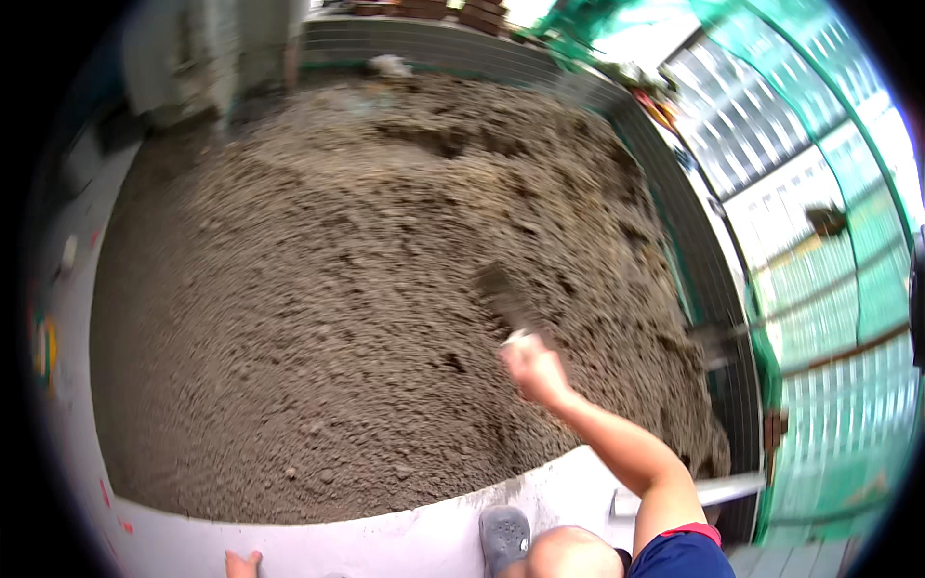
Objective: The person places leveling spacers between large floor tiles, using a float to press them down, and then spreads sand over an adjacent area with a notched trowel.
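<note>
In my right hand [536,366] is a flat trowel [509,296], its grey blade pointing away from me and smeared by motion. My fingers are wrapped round its handle, and the arm reaches out over a wide bed of rough, damp grey-brown mortar [385,318]. Whether the blade touches the mortar, I cannot tell. Down at the lower edge, my left hand [243,564] rests on the pale ledge [318,544], thumb and finger apart and holding nothing. Most of that hand is cut off by the picture's edge.
A grey shoe [505,536] and a bent knee [574,554] are on the near ledge. Dark low walls [699,236] bound the mortar at the back and right. Green netting [819,318] hangs on the right. Stacked bricks [482,14] sit beyond the back wall.
</note>
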Tool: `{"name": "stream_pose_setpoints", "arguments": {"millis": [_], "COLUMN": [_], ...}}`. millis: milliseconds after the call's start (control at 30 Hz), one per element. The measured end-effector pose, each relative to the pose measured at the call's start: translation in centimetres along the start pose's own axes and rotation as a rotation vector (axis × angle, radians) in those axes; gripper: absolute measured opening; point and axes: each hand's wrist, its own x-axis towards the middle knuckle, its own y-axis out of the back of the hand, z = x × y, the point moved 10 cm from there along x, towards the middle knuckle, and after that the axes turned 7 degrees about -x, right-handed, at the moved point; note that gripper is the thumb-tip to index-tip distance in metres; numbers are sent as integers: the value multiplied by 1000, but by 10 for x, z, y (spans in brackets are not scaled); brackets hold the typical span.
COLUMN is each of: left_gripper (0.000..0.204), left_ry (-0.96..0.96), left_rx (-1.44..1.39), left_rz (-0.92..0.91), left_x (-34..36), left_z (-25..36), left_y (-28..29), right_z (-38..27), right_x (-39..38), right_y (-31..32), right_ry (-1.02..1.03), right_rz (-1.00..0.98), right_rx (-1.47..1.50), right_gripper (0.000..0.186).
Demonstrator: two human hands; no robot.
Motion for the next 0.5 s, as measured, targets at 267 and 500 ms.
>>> {"name": "stream_pose_setpoints", "arguments": {"millis": [267,500], "left_gripper": [68,62], "left_ry": [-204,-164], "left_rx": [315,465], "left_rz": [-167,-345], "left_x": [77,-40], "left_z": [-77,45], "left_y": [-17,45], "right_z": [3,188], "right_x": [-67,29], "right_y": [-50,38], "right_ry": [138,-300], "right_rz": [-267,7], "right_rx": [-3,-169], "right_gripper": [45,47]}}
